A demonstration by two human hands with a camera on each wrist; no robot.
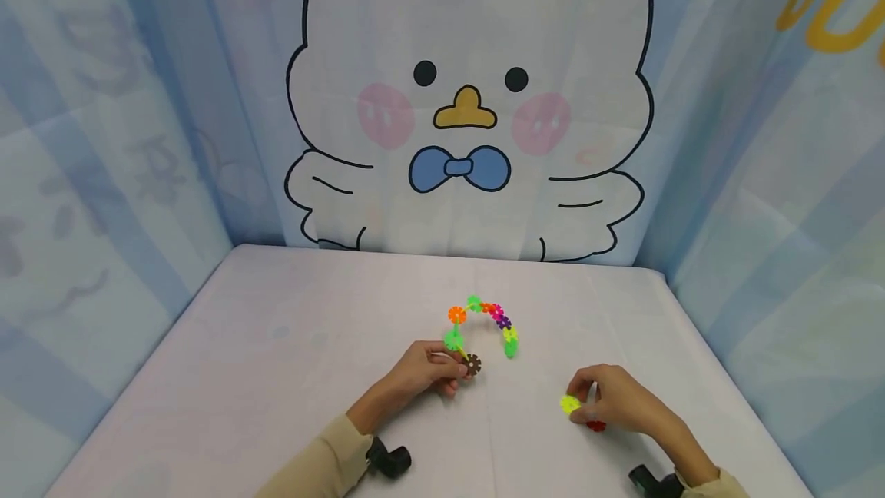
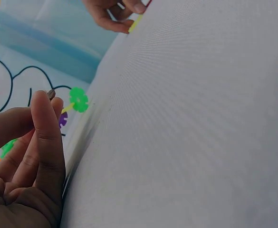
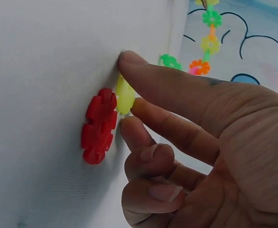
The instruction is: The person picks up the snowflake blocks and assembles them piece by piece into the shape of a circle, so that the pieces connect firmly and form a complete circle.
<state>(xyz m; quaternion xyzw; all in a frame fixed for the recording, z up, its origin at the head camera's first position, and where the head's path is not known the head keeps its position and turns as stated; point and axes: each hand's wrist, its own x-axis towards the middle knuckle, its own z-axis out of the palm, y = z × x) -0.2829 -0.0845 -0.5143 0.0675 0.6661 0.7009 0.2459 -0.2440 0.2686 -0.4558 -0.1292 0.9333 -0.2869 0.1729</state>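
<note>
My left hand [image 1: 427,367] pinches a brown notched plastic disc [image 1: 473,364] between thumb and fingers. That disc is at the near end of a curved chain of interlocking snowflake discs in green, orange, pink, purple and yellow. The chain arches away over the table to a green disc [image 1: 511,348] at its other end. To the right, my right hand [image 1: 617,398] holds a yellow disc [image 3: 126,95] by its edges with thumb and index finger, its other fingers curled below. Right beside the yellow one is a loose red disc [image 3: 100,126], partly under the hand in the head view.
A white cloth covers the table [image 1: 276,375]. Behind it hangs a curtain [image 1: 470,214] printed with a cartoon bird, and blue-white curtains [image 1: 90,175] enclose the sides. Black wrist devices [image 1: 390,459] sit at both sleeves.
</note>
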